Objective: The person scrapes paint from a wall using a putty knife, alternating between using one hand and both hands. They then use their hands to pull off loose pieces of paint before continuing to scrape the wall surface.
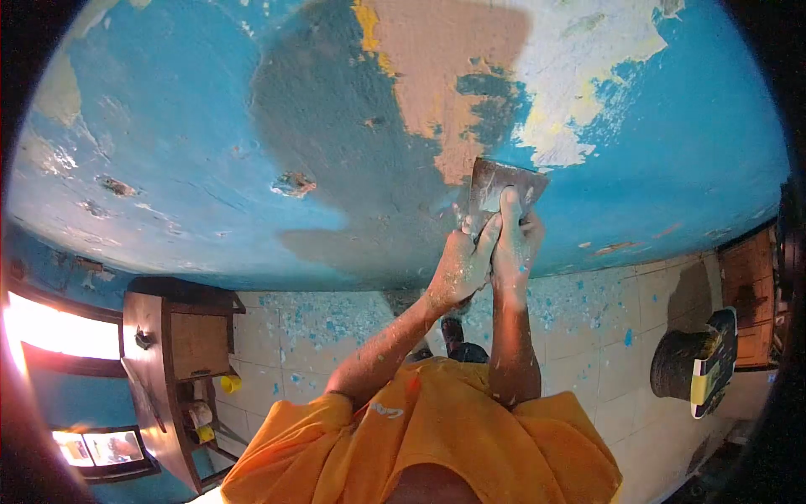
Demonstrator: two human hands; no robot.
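Observation:
A wide-bladed paint scraper (489, 178) is pressed against the blue painted wall (638, 202), its edge at the lower end of a bare patch (441, 92). My right hand (517, 248) is closed around the scraper, with a finger laid along the blade. Beside it, my left hand (457, 267) is closed on the scraper too, fingers touching the right hand. Both hands hide the handle. Paint dust and flakes cover my hands and forearms. A whitish patch (571, 76) lies right of the bare one, and my shadow falls across the wall.
Blue paint flakes litter the tiled floor (588, 336) along the wall's foot. At the left stands a wooden cabinet (197, 336) with items on its shelves. To the right are a dark stool-like object (676, 365) and wooden furniture (747, 294). The wall has chipped hollows (294, 184).

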